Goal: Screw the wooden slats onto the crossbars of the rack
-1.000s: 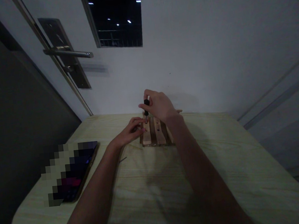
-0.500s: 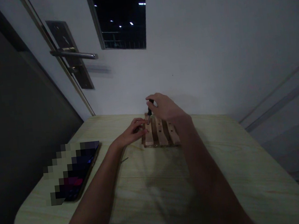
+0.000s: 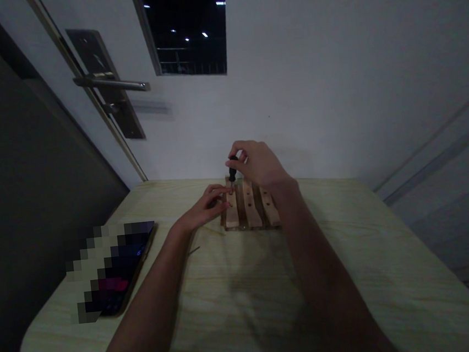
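Note:
A screwdriver [image 3: 233, 169] with a black handle stands almost upright, held by the fingertips of my right hand [image 3: 260, 161]. Its metal shaft points down at a hole in the leftmost pale wooden strip [image 3: 232, 216]. That strip and two more like it, with small dark holes, lie side by side on a brown base [image 3: 240, 197]. My left hand [image 3: 204, 209] rests at the left side of the base, its fingers stretched and apart, the tips touching the leftmost strip. My right wrist hides part of the rightmost strip.
A phone [image 3: 130, 272], partly pixelated, lies at the left of the pale wooden table [image 3: 246, 296]. A thin dark rod [image 3: 194, 250] lies beside my left forearm. Behind the table is a white door with a metal handle [image 3: 113, 84] and a dark window [image 3: 189, 28].
My right hand has turned and its fingers have shifted on the screwdriver, which stands a little more upright. The left hand stays at the base. The view has shifted slightly.

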Demonstrator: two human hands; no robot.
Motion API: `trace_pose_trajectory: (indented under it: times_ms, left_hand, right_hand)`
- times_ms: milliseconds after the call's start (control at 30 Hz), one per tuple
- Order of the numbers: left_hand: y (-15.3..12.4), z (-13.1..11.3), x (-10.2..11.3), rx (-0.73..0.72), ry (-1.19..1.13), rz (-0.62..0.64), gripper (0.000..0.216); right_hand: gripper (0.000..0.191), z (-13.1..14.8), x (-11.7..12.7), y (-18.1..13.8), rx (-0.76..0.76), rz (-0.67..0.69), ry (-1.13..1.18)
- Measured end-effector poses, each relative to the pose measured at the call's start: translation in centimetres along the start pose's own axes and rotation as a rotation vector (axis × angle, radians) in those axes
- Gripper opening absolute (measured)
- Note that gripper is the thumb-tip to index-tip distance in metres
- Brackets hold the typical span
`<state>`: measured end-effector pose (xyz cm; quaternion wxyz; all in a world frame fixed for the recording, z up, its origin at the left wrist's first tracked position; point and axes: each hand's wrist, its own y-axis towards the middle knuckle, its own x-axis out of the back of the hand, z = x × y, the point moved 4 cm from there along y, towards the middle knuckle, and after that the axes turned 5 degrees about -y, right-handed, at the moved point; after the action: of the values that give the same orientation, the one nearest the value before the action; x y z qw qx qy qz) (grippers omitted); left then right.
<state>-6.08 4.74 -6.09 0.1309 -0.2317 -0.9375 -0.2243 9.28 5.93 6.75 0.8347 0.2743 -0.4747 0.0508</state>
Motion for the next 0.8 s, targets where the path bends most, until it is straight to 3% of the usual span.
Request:
trace_pose_trajectory:
  times_ms: [200, 433, 633, 800]
  left_hand:
    - [0.0, 0.7, 0.1, -0.013, 0.006, 0.01, 0.032]
    - [0.0, 0.5, 0.1, -0.029, 0.029, 0.002, 0.029]
    - [0.1, 0.3, 0.0, -0.02, 0.001, 0.004, 0.029]
    - [0.1, 0.0, 0.0, -0.008, -0.002, -0.004, 0.029]
  right_hand:
    - [0.027, 0.2, -0.5, 0.2, -0.073, -0.06, -0.106]
    - [0.019, 1.1, -0.7, -0.1, -0.07, -0.073, -0.186]
    - [0.018, 1.4, -0.4, -0.3, -0.05, -0.021, -0.113]
    - [0.013, 1.2, 0.0, 0.1, 0.067, -0.088, 0.005]
